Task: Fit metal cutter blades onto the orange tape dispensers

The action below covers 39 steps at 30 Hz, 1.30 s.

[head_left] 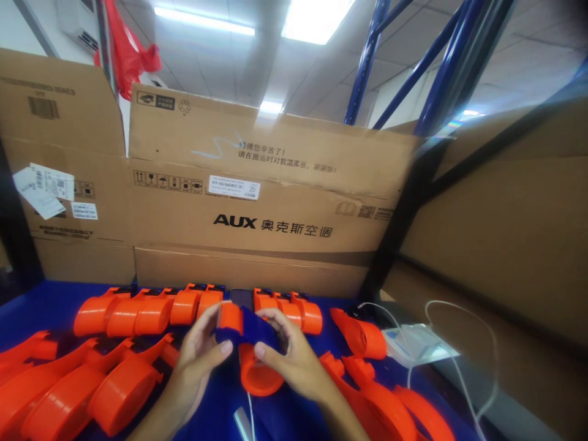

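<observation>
Both hands are together near the front middle of the blue surface, around one orange plastic piece (231,318) with a dark blue part (260,327). My left hand (199,349) is closed on its orange end, thumb in front. On the dark blue part my right hand (289,355) is closed, its thumb pressing from the front. Just below the fingers shows an orange round cup-like drum (261,375); I cannot tell whether it belongs to the held piece. A white cord (250,407) runs down from there, beside a pale flat strip (243,424).
Similar orange drum pieces (151,315) line the back of the blue surface, with several more at left (124,392) and right (381,398). A dark phone-like object (241,298) lies behind my hands. A clear packet (418,343) and white cable (495,361) lie right. Cardboard (275,208) stands behind.
</observation>
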{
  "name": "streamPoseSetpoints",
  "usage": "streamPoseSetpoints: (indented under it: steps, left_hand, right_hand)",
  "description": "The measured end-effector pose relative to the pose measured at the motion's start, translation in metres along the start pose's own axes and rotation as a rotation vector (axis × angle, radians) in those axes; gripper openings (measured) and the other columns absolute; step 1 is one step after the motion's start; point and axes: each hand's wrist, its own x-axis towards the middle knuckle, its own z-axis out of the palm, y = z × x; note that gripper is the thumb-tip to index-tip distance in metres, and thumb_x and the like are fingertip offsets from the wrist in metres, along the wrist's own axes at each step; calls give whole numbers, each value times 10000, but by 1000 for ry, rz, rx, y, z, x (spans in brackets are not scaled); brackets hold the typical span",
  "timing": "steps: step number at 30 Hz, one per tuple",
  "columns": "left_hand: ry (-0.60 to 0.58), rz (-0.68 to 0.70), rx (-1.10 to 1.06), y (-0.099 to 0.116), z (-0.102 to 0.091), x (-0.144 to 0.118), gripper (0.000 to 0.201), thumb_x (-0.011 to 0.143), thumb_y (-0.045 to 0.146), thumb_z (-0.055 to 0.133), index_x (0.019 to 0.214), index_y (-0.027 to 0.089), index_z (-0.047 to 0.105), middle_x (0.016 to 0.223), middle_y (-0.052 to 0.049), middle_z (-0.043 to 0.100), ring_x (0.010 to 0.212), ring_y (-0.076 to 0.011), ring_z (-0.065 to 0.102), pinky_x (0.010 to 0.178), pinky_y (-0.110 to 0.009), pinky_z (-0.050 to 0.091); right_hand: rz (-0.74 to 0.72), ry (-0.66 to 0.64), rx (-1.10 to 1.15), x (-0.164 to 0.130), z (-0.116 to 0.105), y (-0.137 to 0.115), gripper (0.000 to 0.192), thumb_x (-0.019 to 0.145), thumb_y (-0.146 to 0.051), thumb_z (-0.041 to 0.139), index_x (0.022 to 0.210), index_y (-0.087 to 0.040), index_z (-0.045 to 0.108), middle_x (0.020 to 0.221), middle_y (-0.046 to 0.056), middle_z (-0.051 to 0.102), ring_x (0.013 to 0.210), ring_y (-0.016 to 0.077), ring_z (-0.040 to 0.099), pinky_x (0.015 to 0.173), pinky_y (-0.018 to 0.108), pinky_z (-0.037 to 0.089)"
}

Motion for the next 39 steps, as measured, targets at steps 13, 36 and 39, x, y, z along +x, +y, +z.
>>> streamPoseSetpoints:
  steps: [13, 36, 39]
  left_hand:
    - [38, 158, 327, -14, -13, 12, 570, 730, 306, 851, 1250, 297, 617, 1268, -26, 698, 1198, -260, 627, 995, -317, 498]
    - [62, 175, 359, -14, -13, 10, 536, 754, 403, 808, 1247, 270, 643, 1299, -71, 686, 1274, -322, 571, 1048, -386, 458]
    - [48, 141, 187, -18, -18, 8, 504, 841, 489, 694, 1286, 256, 660, 1397, -89, 642, 1355, -340, 505, 1088, -410, 437]
  right_hand:
    - [-443, 194, -843, -2, -2, 7, 608, 788, -487, 794, 1310, -223, 629, 1061, 126, 661, 946, 298, 627, 861, 492, 544]
    - [-363, 146, -622, -4, 2, 7, 762, 780, -448, 808, 1457, -257, 518, 1128, 113, 640, 1014, 285, 616, 919, 449, 524]
    - [-223, 146, -388, -3, 1, 1, 621, 850, -435, 730, 1423, -270, 558, 1205, 109, 656, 1079, 279, 625, 957, 422, 504]
